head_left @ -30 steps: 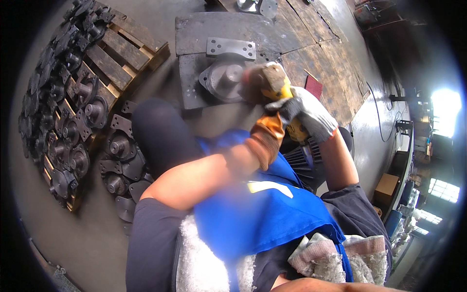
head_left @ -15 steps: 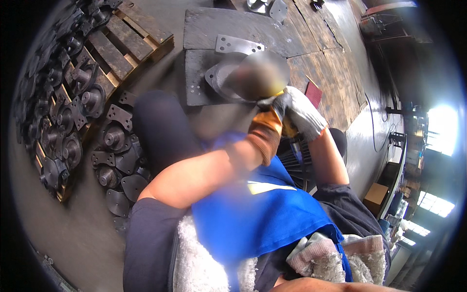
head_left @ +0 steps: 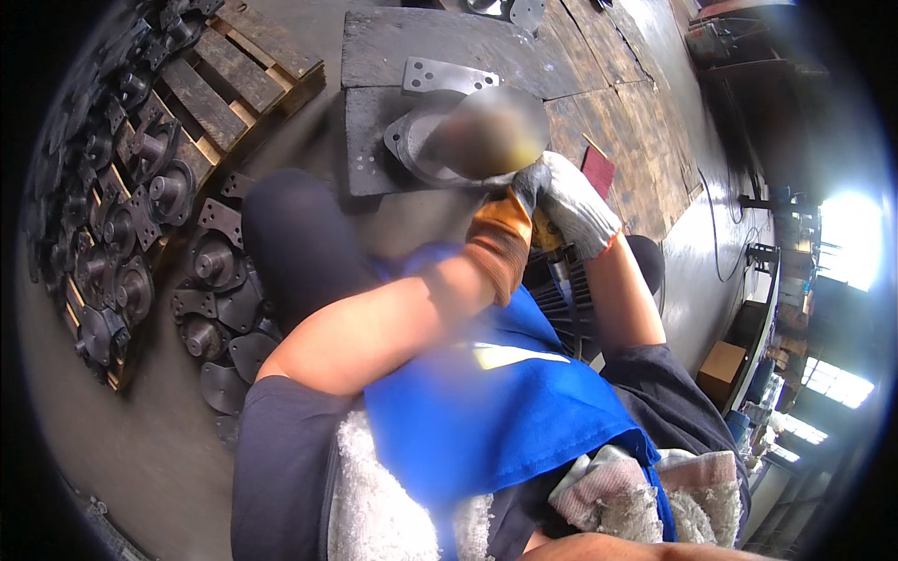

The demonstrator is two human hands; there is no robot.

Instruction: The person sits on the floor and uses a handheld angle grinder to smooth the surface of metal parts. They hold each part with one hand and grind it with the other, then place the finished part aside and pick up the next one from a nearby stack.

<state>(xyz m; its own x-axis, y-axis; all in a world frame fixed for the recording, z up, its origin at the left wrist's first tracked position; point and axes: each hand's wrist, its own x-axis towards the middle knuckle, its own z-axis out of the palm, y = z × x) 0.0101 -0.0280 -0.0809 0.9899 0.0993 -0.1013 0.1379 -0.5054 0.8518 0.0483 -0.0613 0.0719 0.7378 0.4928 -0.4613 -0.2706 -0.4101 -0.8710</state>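
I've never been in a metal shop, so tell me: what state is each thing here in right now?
Left hand: gloved orange, blurred, reaching to the casting.
Right hand: white glove, gripping a tool, mostly hidden.
Round metal casting: lying on a steel plate.
Flanged parts: stacked beside the wooden pallet.

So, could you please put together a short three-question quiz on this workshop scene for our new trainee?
1. True or false: both hands wear gloves.
2. Where do the stacked dark metal castings lie: A) to the person's left, B) to the right, C) on the lap?
3. What does the round grey part rest on?

Key:
1. True: left hand, right hand.
2. A: castings on and beside a wooden pallet.
3. The round part rests on a dark steel plate.
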